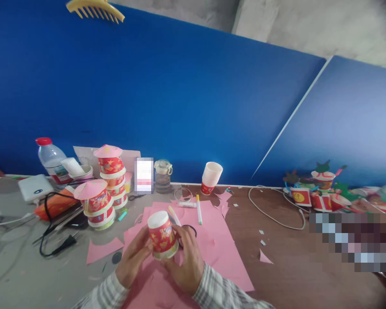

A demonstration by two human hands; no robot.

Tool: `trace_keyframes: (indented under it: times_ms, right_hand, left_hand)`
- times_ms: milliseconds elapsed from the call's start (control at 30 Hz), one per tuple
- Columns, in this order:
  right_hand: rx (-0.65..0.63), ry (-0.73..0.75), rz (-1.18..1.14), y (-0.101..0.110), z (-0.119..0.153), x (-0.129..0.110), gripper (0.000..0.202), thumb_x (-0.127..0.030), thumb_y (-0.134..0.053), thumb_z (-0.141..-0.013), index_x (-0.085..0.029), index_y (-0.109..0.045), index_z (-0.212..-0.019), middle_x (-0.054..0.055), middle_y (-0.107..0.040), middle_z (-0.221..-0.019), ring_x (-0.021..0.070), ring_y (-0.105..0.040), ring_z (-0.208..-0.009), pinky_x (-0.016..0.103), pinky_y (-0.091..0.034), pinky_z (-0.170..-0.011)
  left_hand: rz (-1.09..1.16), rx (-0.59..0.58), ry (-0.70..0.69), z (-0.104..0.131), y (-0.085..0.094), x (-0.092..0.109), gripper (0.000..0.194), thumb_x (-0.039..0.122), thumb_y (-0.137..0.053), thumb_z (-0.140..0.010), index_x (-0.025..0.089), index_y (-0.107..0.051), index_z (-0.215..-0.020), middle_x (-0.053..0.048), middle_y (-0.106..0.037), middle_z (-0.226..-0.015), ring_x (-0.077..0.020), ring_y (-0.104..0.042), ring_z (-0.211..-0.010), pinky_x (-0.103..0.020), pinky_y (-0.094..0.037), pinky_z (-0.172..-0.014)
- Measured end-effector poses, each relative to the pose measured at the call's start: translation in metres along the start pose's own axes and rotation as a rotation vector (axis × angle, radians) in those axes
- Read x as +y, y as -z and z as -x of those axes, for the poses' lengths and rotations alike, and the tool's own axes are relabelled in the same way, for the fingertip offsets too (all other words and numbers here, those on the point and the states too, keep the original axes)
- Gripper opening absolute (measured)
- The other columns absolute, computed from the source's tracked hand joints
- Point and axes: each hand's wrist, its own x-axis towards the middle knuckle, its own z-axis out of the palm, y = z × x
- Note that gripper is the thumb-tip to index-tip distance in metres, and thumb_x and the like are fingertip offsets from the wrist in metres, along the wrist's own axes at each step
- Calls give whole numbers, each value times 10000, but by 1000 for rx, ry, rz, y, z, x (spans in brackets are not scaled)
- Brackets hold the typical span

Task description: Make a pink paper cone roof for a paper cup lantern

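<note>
Between my two hands is a red patterned paper cup [162, 237], its white base facing up and its rim down, a little tilted. My left hand [135, 252] grips its left side, fingers along the wall. On the other side my right hand [187, 257] holds it, thumb low near the rim. Beneath lies a pink paper sheet [217, 253], with markers [199, 210] on it past the cup. Part of a dark ring, perhaps scissor handles, shows behind my right hand. Left of my hands stand stacked red cups with pink cone roofs [91, 189].
A bottle with a red cap [53, 161], a white power bank [36, 189] and a black plug cable [62, 246] are at left. A glass jar [163, 177] and stacked white cups [212, 174] stand by the blue partition [180, 94]. Decorated cups [321, 199] crowd the right.
</note>
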Motion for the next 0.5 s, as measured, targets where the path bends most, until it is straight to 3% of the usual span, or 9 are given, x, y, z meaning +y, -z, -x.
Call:
trace_keyframes:
  times_ms: [167,333,500]
  right_hand:
    - [86,143,88,-5,4,1,629,-366,-681,-658,-239,-410,-1212,74,-580,-978,292,-544,-841,431,-485,-746]
    - [46,190,158,-5,7,1,595,-321,-626,-708,-249,-384,-1247,80,-568,-1022,298,-539,-880,457,-456,-804]
    - [-37,177,77,3,7,0,672,-427,-615,-692,-208,-356,-1272,117,-483,-1157,328,-480,-1056,462,-440,-881]
  left_hand:
    - [-6,1,-27,2,-7,10,618,399,-694,-548,244,-456,-1097,-57,-563,-1117,-307,-422,-1053,-415,-447,-824]
    - [-23,60,-12,1,-5,2,598,375,-740,-484,241,-518,-1022,-53,-618,-1023,-306,-477,-996,-424,-451,-813]
    - [45,53,14,2,3,-1,616,352,-714,-522,258,-471,-1080,-40,-629,-1018,-301,-507,-961,-417,-463,-791]
